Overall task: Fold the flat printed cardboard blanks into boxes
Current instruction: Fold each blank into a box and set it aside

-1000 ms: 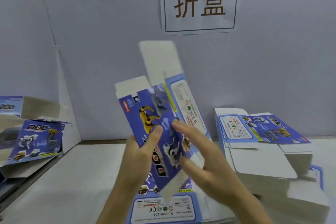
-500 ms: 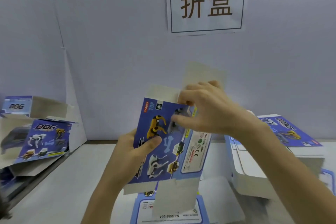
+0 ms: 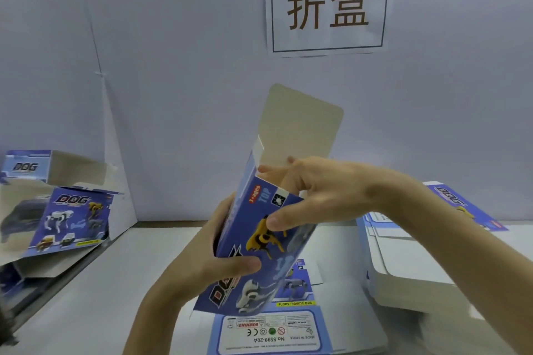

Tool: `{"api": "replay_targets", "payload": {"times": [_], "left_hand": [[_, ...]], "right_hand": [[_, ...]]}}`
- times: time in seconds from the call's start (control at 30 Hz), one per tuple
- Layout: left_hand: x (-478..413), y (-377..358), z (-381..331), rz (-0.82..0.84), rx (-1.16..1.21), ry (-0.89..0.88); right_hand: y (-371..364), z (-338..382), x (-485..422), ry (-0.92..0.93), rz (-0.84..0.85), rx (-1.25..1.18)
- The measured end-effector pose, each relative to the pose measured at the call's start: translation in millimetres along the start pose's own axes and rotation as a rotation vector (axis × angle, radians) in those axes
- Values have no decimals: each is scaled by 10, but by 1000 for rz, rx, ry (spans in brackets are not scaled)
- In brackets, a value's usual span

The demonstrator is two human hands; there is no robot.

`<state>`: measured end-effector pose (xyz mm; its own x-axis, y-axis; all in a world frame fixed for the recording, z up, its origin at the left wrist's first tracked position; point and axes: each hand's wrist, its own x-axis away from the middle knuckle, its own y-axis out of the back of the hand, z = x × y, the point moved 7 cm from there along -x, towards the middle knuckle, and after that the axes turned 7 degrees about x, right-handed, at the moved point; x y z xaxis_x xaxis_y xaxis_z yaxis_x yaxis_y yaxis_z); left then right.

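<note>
**Box held in both hands**

Below the wall sign [image 3: 328, 4], the left hand [image 3: 219, 262] clasps the blue box [image 3: 259, 253] at its side, thumb across the printed face. The right hand [image 3: 323, 196] pinches its upper end, fingers [image 3: 284, 174] curled inside the opening. The top flap [image 3: 300, 127] stands unfolded.

Hands: two, one left hand [image 3: 219, 265] and one right hand [image 3: 326, 196].
Quantity one: partly formed box [image 3: 259, 253], held by both hands.
Quantity one: loose flat blank [image 3: 274, 334], lying on the tabletop [image 3: 101, 297].
Quantity one: stack of flat blanks [image 3: 409, 268] at the right; its sheet count cannot be read.
Opened boxes at the left: at least two, an upper box [image 3: 27, 166] and a lower box [image 3: 72, 219]; the pieces beneath them are unclear.
Quantity one: wall sign [image 3: 328, 4], bearing two characters.
</note>
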<state>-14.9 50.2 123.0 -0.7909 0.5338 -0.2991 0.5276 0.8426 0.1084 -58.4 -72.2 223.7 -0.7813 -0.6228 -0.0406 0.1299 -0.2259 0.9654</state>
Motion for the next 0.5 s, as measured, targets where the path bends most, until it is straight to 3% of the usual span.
{"api": "replay_targets", "payload": {"times": [0.07, 0.13, 0.23, 0.3, 0.33, 0.4, 0.43, 0.5], "left_hand": [[0, 65, -38, -53, -21, -80], [9, 119, -74, -132, -4, -158], [13, 204, -45, -296, 116, -192], [-8, 195, 7, -325, 233, -186], [-22, 174, 29, -325, 289, -176], [-52, 87, 55, -296, 368, -142], [-69, 32, 66, -270, 391, -124], [-105, -37, 80, -251, 398, -95]], "right_hand": [[48, 26, -20, 10, -67, 63], [175, 0, 12, 9, -250, 212], [397, -92, 279, 36, -842, 202], [296, -359, 442, -99, -1057, -18], [132, -501, 417, -218, -1000, -161], [-357, -638, 255, -391, -717, -458], [-563, -641, 191, -396, -616, -594], [-768, -661, 145, -320, -614, -828]]}}
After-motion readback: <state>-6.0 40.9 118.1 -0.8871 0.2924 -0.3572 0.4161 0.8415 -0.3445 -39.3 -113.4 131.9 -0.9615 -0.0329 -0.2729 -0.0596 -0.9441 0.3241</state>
